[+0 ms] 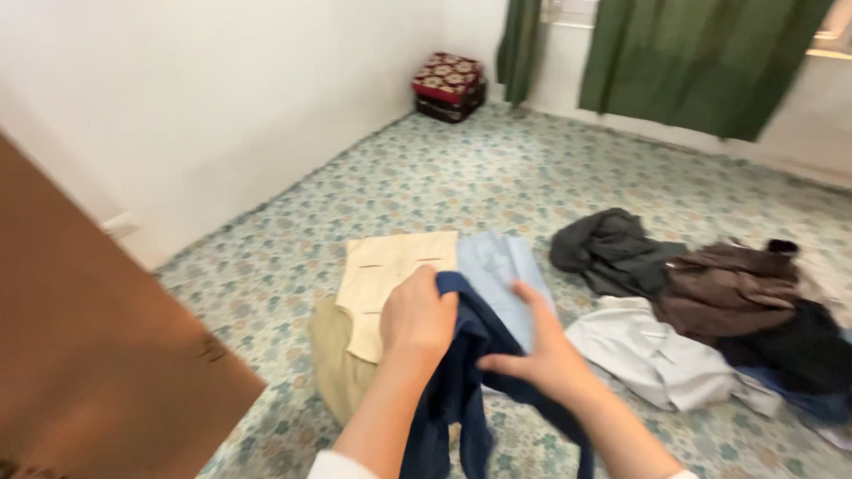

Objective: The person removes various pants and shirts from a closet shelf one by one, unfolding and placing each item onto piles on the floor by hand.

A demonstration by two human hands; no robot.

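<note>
The navy garment (pixel 464 380) hangs between the 2 hands, above the floor (pixel 461 172). Its long axis runs near vertical, top edge at the hands, lower end leaving the bottom of the view. 1 strip of it trails down toward the right, under the right forearm.

Left hand (pixel 417 317): fingers curled shut, clamped on the top edge of the navy garment. Right hand (pixel 541 351): fingers extended and together, thumb apart, the thumb side touching the cloth; a closed grip cannot be confirmed.

Directly beyond the hands, 3 folded pieces lie on the floor: a cream garment (pixel 390 279) on top of an olive garment (pixel 334 361), and a light blue garment (pixel 501 279) touching the cream one on its right side.

To the right lies an unfolded heap (pixel 730 304) of grey, brown, white and black clothing. A cardboard panel (pixel 81 355) fills the left foreground. A patterned red box (pixel 449 78) sits in the far corner beside green curtains (pixel 702 41); its contents are not visible.
</note>
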